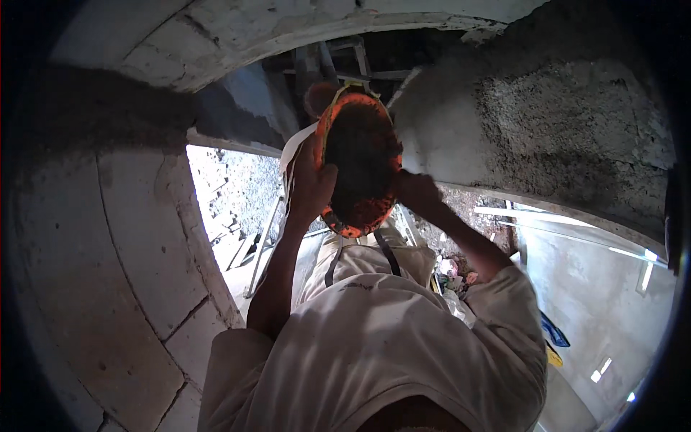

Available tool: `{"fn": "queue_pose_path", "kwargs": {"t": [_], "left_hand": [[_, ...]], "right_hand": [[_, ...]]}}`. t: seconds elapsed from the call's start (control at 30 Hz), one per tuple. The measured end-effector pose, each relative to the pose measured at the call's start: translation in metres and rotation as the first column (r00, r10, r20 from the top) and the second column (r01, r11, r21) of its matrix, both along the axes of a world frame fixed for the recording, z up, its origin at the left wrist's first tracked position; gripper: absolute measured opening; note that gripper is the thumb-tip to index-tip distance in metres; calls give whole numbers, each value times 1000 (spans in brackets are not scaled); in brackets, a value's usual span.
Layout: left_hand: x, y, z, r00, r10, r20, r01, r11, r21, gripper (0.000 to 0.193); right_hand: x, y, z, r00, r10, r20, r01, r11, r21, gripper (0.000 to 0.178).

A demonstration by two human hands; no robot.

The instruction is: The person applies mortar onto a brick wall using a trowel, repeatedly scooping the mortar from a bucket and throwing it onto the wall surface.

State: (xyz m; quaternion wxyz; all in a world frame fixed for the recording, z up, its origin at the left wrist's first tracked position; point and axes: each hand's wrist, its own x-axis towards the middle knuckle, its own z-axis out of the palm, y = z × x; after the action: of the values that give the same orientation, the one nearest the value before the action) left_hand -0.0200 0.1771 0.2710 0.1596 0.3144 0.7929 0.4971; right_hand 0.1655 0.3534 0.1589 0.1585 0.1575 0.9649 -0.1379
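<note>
In front of my body is a round orange bucket [322, 137], tilted so its mouth faces me. Its inside is dark, with a dark, mortar-like stuff [360, 158] smeared up to the rim. My left hand [314, 189] is closed on the bucket's left side, the thumb lying over the rim. On the opposite side, my right hand [419, 191] is closed at the rim; shadow hides its fingertips and whatever they hold.
A pale block wall [137, 259] rises at the left, and a rough plastered wall [576, 137] at the right. A masonry ledge [302, 29] arches across the far side. Far below, rubble [245, 187] and loose litter [450, 270] lie on the ground.
</note>
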Motion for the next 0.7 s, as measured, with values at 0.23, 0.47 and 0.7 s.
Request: {"fn": "queue_pose_path", "kwargs": {"t": [0.23, 0.47, 0.7], "left_hand": [[-14, -7, 18, 981, -11, 193, 45, 984, -172, 57], [-33, -43, -51, 994, -4, 109, 21, 988, -154, 43], [-41, -79, -97, 977, 182, 112, -170, 980, -108, 47]], "right_hand": [[23, -17, 21, 939, -189, -289, 105, 954, -280, 19], [22, 17, 101, 984, -147, -104, 132, 982, -134, 12], [-9, 82, 364, 705, 211, -677, -219, 973, 75, 36]]}}
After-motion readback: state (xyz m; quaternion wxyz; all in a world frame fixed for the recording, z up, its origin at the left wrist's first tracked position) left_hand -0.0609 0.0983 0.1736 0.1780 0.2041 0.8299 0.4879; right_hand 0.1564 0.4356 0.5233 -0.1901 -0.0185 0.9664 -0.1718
